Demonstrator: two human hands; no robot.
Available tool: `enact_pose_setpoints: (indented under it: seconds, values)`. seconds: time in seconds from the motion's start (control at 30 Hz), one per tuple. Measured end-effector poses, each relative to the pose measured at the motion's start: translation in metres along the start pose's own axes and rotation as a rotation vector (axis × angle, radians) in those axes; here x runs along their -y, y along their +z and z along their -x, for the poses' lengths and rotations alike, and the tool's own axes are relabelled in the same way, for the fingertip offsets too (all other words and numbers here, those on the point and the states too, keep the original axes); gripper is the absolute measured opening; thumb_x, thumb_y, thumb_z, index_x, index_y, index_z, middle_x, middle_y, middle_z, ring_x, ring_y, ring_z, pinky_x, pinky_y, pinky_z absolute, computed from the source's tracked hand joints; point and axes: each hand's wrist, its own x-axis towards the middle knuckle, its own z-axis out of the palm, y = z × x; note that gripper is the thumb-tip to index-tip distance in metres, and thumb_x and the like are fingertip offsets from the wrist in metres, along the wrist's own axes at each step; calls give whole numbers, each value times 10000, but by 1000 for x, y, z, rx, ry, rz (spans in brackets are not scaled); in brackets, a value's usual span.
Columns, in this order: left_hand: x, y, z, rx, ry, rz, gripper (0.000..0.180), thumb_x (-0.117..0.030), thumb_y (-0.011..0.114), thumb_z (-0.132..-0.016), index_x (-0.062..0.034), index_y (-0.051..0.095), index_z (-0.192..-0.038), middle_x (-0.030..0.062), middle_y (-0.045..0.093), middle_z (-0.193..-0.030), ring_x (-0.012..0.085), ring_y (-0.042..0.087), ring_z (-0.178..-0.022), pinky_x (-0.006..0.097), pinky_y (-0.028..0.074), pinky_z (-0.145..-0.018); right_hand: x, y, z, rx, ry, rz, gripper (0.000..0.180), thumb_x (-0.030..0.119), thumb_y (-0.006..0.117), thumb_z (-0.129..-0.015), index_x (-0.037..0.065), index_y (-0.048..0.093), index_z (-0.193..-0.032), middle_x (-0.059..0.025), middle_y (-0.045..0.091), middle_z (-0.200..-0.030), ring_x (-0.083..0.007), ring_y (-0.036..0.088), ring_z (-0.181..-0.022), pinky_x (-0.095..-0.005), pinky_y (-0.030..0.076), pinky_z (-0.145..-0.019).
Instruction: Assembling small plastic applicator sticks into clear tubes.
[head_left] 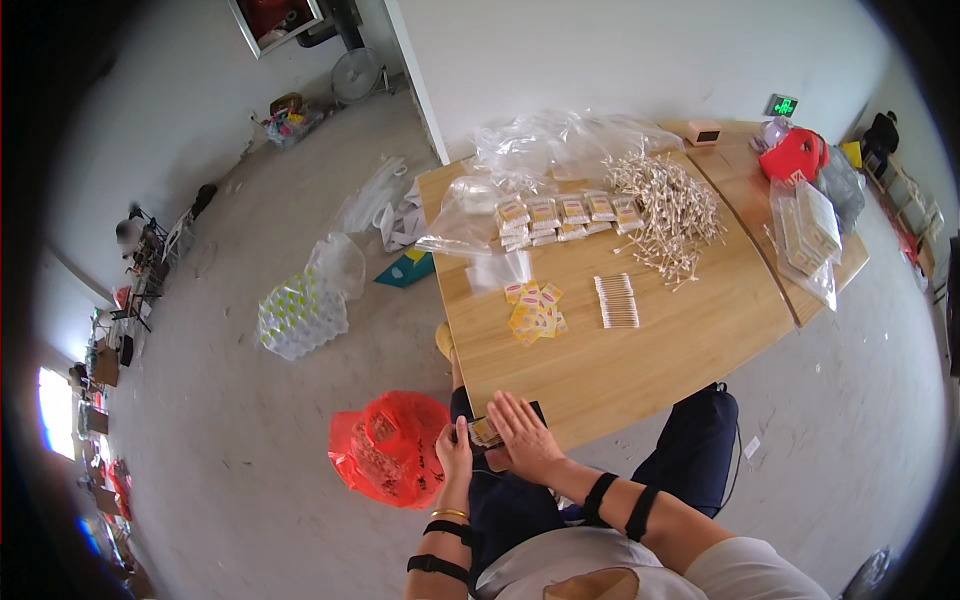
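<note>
At the table's near left edge, over my lap, my left hand (455, 452) grips the end of a small clear packet (484, 432) with a yellowish card or swabs inside. My right hand (525, 438) lies flat beside it with fingers stretched out, partly covering the packet and a dark flat object (539, 412) that I cannot make out. On the table (640, 375), a row of cotton swabs (616, 301) lies side by side, right of some yellow printed cards (536, 312). Clear empty sachets (499, 271) are just behind the cards.
Filled swab packets (571, 212) stand in rows beside a heap of loose swabs (670, 212). Clear plastic bags (570, 140) lie along the back. A red bag (390, 450) sits on the floor to my left, and wrapped bottles (303, 312) lie farther off.
</note>
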Motion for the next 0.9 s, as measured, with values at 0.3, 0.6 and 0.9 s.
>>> enact_pose_setpoints:
  seconds: [0.3,0.6,0.9]
  values:
    - [8,6,1,-137,107,-60,480,-371,586,-1003,26,550,-734,164,524,-621,238,502,-579,383,420,-587,-18,-17,10,56,7,214,933,583,566,-902,-43,277,-1530,-196,227,-1624,-306,186,-1523,-460,143,-1235]
    - [10,16,0,-202,130,21,529,-437,563,-999,37,563,-764,242,578,-684,377,552,-606,448,440,-606,12,-8,0,38,61,125,1050,666,573,-856,-85,257,-1518,-231,230,-1610,-345,177,-1519,-462,142,-1234]
    - [4,3,0,88,-224,361,525,-480,557,-1013,-17,591,-768,-11,579,-705,78,494,-664,310,394,-563,-1,-9,3,0,38,41,910,504,617,-892,-53,271,-1524,-229,253,-1597,-351,186,-1514,-470,149,-1235]
